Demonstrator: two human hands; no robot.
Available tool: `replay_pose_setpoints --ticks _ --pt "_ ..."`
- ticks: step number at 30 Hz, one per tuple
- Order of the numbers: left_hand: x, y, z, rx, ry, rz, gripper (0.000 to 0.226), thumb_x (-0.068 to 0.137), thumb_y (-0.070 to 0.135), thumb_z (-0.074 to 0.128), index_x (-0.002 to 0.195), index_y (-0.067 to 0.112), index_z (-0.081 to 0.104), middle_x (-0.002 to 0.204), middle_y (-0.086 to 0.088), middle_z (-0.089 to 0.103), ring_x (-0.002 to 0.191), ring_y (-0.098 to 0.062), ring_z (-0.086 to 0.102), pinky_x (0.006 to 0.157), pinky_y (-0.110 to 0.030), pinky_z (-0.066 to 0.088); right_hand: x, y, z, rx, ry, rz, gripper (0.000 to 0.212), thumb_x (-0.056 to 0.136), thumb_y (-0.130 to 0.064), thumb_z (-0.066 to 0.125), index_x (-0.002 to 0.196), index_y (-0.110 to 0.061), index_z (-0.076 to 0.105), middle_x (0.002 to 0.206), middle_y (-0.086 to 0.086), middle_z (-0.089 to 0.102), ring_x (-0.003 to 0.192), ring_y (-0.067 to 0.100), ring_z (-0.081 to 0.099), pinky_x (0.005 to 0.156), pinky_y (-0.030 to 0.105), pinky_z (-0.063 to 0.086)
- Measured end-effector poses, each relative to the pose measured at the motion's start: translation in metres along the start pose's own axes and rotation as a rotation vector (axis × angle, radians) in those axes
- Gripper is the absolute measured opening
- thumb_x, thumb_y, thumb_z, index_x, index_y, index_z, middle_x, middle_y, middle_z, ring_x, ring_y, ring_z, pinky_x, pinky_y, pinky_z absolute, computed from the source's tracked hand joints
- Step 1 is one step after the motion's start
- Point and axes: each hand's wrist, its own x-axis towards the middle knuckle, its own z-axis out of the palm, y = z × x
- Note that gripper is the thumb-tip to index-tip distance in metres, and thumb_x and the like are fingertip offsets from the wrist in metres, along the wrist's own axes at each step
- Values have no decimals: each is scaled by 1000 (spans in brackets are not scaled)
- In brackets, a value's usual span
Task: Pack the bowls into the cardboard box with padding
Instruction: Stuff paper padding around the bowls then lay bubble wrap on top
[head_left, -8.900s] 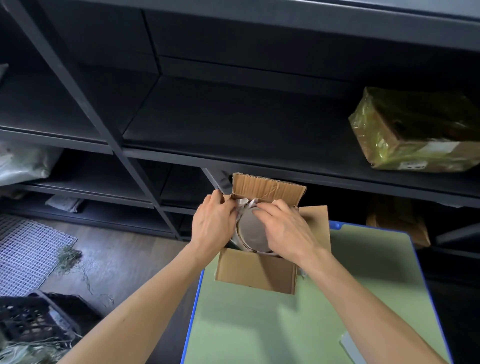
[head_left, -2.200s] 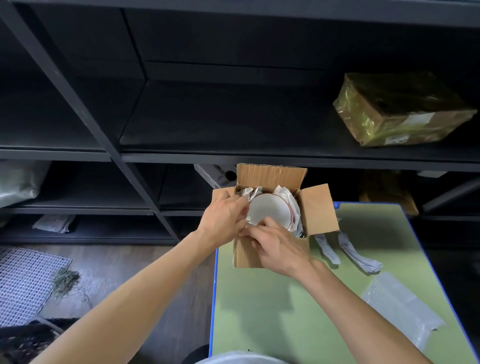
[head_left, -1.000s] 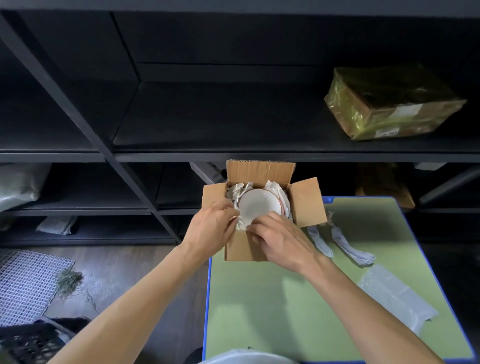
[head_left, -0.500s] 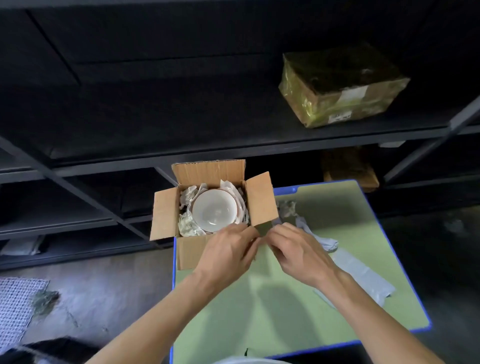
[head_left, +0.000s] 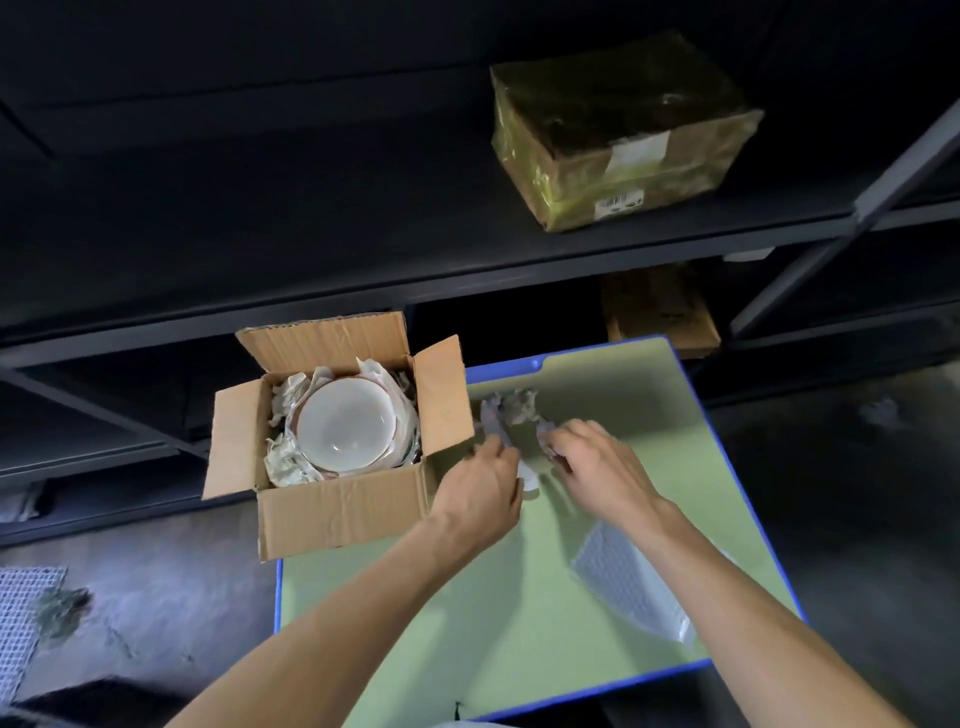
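The green table (head_left: 597, 395) with its blue rim carried three things. An open cardboard box (head_left: 343, 512) sat at the far left corner. Just right of it lay some crumpled paper (head_left: 511, 408), and nearer, towards the right edge, a flat sheet of bubble wrap (head_left: 623, 577). Behind the table, a dark shelf (head_left: 311, 244) held a parcel (head_left: 623, 135) wrapped in glossy yellowish tape. A white mesh mat (head_left: 21, 618) lay on the floor (head_left: 171, 587) to the left.
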Motion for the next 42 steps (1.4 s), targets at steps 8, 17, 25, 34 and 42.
replay_pose_setpoints --ticks 8,17,25,34,42 --pt "42 1 29 -87 -7 -140 32 100 22 49 127 5 53 132 -19 49 120 -34 47 97 -40 41 63 13 13 -84 -66 22 52 90 -23 57 141 -24 46 131 8 51 118 31 49 87 40 51" --pt "27 -4 46 393 -391 74 102 46 -41 27 139 -2 41 142 -36 37 126 -41 40 97 -46 42 86 13 41 -180 -154 5 56 94 -35 54 146 -22 40 137 7 49 125 31 42 100 37 38" --pt "18 1 28 -194 -34 -169 34 101 25 48 135 18 49 138 -8 45 121 -30 48 92 -33 39 82 12 20 -165 -9 -38 41 82 -35 58 118 -17 63 109 10 64 104 33 54 89 39 42" --pt "-6 29 -17 -525 320 -7 12 97 22 49 105 22 57 94 4 56 79 -18 57 77 -40 49 39 12 -25 -34 165 -67 21 88 -30 59 104 -18 60 115 2 59 103 27 56 66 38 51" --pt "-23 13 -64 -618 484 33 22 99 31 53 121 33 50 99 15 51 85 -6 57 75 -32 49 3 -22 -85 64 259 -148 19 92 -42 50 97 -25 59 95 -10 56 95 13 56 66 38 50"
